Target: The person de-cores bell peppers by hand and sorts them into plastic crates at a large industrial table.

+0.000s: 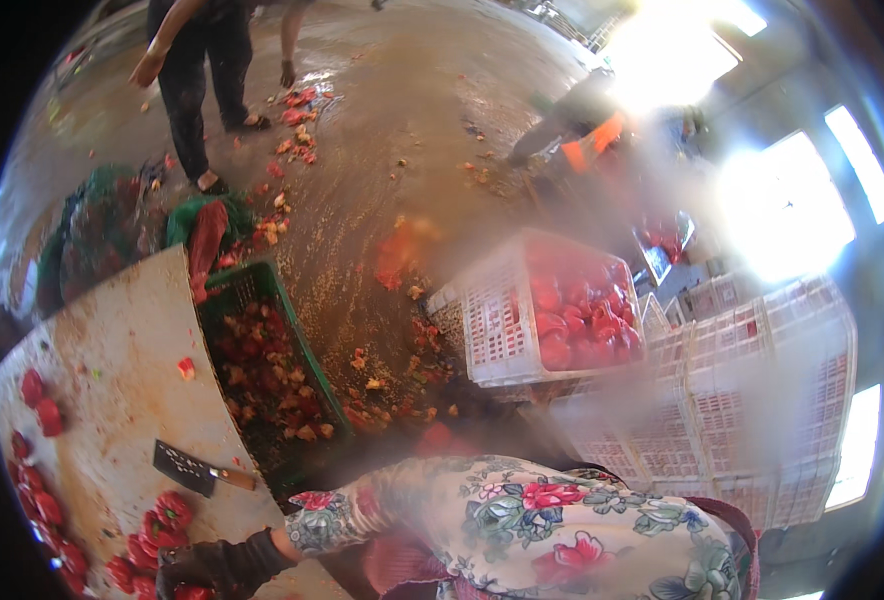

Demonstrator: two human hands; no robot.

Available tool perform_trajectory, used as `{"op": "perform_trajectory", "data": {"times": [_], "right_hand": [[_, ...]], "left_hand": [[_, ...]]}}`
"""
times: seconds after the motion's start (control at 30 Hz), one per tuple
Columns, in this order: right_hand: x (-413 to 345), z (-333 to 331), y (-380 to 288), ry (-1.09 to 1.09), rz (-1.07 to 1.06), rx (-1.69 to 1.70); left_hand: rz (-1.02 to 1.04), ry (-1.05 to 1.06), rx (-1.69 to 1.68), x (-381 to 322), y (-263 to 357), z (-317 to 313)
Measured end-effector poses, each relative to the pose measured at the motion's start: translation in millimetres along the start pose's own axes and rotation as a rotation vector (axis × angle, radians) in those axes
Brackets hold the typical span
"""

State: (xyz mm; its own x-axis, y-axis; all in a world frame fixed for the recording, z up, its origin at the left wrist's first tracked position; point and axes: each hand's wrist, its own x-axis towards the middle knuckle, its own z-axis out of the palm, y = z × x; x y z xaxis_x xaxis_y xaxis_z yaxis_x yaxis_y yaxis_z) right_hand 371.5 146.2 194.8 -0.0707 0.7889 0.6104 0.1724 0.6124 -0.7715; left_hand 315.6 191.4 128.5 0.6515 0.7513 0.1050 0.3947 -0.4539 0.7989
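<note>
My right hand (pixel 213 566), in a dark glove below a floral sleeve (pixel 412 487), reaches over the pale worktable (pixel 127 375) at the picture's bottom left. It is among red bell peppers (pixel 163 525) and touches some of them. The fingers are partly hidden at the bottom edge, so a grip is not clear. A cleaver (pixel 187 469) with a wooden handle lies flat on the table, apart from the hand. More red peppers (pixel 48 510) line the table's far left side. My left hand is out of view.
A green crate (pixel 311 352) of pepper cores and scraps stands against the table. White crates (pixel 719 390) are stacked at right; one white crate (pixel 494 322) holds red peppers. Scraps (pixel 296 116) litter the wet floor. One person (pixel 198 82) stands beyond; another (pixel 562 120) appears blurred.
</note>
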Motion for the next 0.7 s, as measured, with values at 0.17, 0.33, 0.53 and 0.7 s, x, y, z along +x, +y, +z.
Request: {"op": "perform_trajectory", "data": {"times": [0.17,0.33,0.53,0.7], "right_hand": [[7,35,21,0.144,-0.003,0.069],[17,7,-32,0.166,0.023,0.033],[25,-5,-44,0.132,0.309,0.287],[41,-47,-46,0.325,0.658,0.349]], "left_hand": [[0.03,-0.031,0.029,14,51,-29],[0.051,-0.036,0.024,30,105,-52],[0.088,-0.02,-0.004,52,161,-82],[0.103,0.001,0.003,63,188,-88]]}}
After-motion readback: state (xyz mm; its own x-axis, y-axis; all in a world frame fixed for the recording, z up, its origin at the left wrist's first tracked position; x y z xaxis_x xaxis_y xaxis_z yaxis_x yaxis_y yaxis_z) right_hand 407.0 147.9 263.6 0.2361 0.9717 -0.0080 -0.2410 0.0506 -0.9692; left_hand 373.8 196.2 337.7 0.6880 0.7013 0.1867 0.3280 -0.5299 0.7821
